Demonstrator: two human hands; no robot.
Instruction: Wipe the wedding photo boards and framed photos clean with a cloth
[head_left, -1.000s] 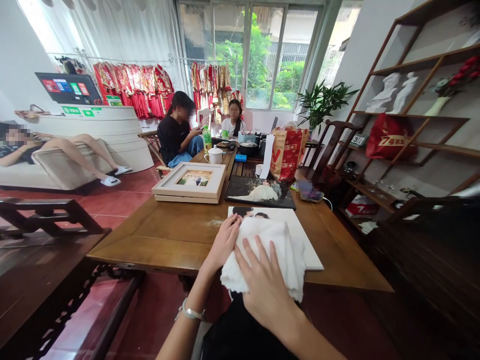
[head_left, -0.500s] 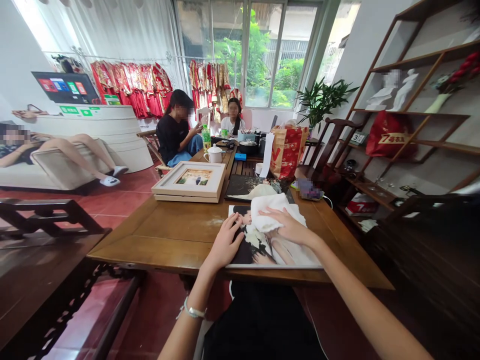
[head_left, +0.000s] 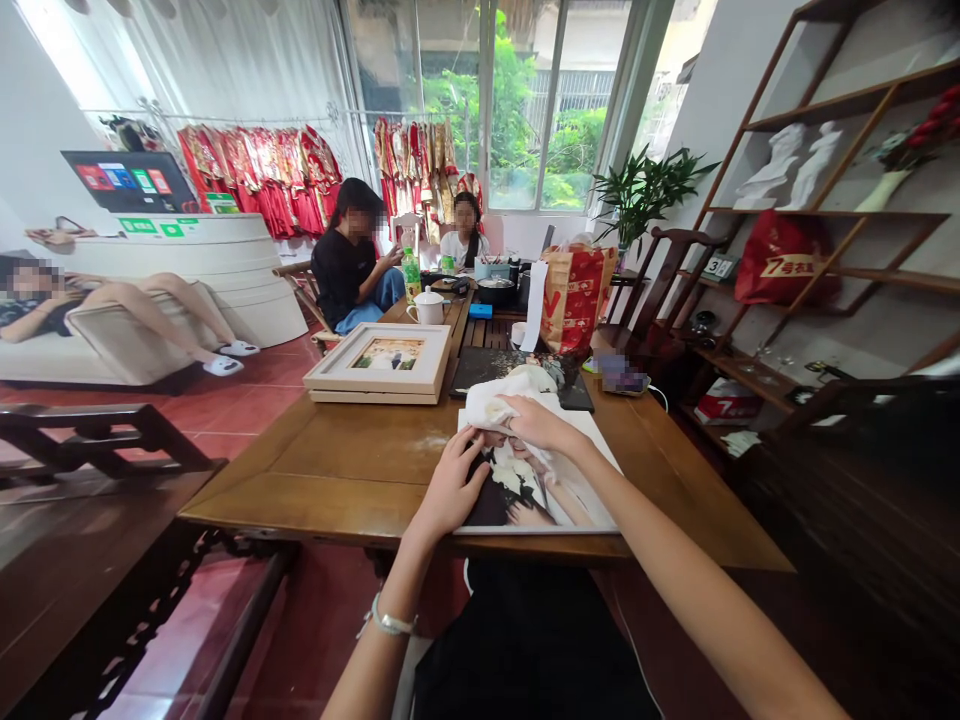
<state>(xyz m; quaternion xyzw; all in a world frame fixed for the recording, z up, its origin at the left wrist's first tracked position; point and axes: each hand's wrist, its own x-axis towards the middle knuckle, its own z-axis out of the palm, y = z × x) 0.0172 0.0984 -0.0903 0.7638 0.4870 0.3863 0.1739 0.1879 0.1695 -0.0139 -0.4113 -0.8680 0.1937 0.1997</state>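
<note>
A large photo panel point(head_left: 517, 490) of people lies flat at the near edge of the wooden table point(head_left: 360, 480). My left hand point(head_left: 454, 482) rests on the panel's left side with its fingers stretched out. Under my right hand point(head_left: 536, 425) is a bunched white cloth point(head_left: 495, 398), gripped and pressed on the panel's upper left part, close to my left fingertips. The cloth hides that part of the picture. Just beyond the panel lies a dark, flower-patterned flat piece point(head_left: 480, 368), partly covered by the cloth.
Stacked white picture frames point(head_left: 375, 390) lie left of the panel. Farther back are a lidded white mug point(head_left: 428, 308), a green bottle point(head_left: 411, 275) and a red paper bag point(head_left: 577, 295). A phone with a cable point(head_left: 626, 375) lies right. Two people sit at the far end; another reclines on a sofa.
My right hand has slid the cloth left and slightly away from me, from the panel's upper middle to its upper left. My left hand stays in place.
</note>
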